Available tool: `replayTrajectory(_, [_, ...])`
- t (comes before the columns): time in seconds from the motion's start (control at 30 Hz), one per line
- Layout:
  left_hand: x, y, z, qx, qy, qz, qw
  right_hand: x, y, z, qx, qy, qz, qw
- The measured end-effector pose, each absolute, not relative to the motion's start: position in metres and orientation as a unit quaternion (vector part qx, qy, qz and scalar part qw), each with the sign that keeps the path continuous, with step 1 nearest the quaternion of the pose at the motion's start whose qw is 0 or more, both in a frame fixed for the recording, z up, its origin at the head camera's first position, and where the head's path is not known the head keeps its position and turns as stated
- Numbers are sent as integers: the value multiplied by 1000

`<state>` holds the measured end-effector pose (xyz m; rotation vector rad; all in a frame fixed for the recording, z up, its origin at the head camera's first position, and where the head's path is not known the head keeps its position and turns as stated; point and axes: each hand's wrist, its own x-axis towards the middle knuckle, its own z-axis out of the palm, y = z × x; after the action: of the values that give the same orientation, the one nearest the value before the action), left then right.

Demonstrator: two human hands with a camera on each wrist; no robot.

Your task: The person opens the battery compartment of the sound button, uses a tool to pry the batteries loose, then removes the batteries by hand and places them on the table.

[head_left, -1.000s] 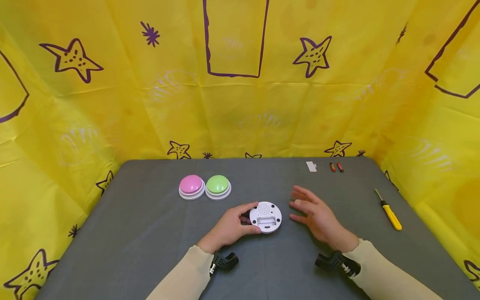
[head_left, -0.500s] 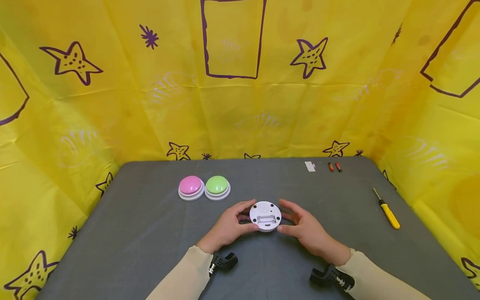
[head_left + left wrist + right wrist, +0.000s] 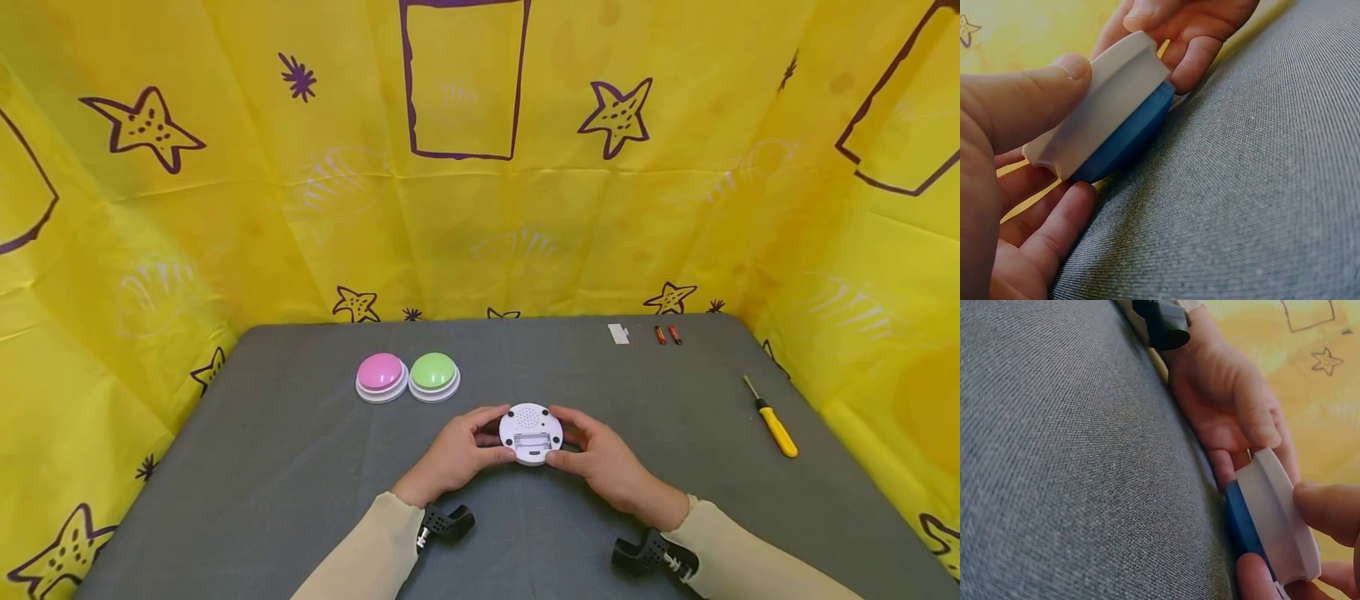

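The left hand [image 3: 453,454] and the right hand [image 3: 615,467] together grip a round white device [image 3: 529,422], one hand at each side of it. In the head view each thumb lies on the near part of the rim and each index finger on the far part. The device is at the middle of the grey table [image 3: 300,467], in front of the person. From the head one sees its underside turned up, with small holes, dark feet and an uncovered battery compartment [image 3: 532,442]. The wrist views show the other face: a blue dome [image 3: 1138,134], which points down to the table. It is very near to the surface, but I cannot tell if it touches.

Only the head view shows the following things. Farther to the left, a pink button [image 3: 379,372] and a green button [image 3: 432,372] stand just beside each other, domes up. Toward the far right corner lie a small white piece [image 3: 618,333] and two red batteries [image 3: 660,335]. Nearer, at the right, lies a screwdriver [image 3: 778,432] with a yellow handle.
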<state>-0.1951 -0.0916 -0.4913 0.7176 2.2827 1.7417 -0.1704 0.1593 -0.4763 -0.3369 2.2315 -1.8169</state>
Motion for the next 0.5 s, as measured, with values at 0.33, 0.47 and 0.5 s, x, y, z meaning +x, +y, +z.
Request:
replayTrajectory(0.33, [-194,-88,-485,216,799,553,96,-171,161,-475,-111,777,-610,109])
replayTrajectory(0.47, [-195,-85,-481,200,809,543,100,-173,162,-474,-106,788,-598,100])
replayTrajectory(0.5, [-195,-84,-479,198,811,542,99,-174,162,-473,-105,789,-597,99])
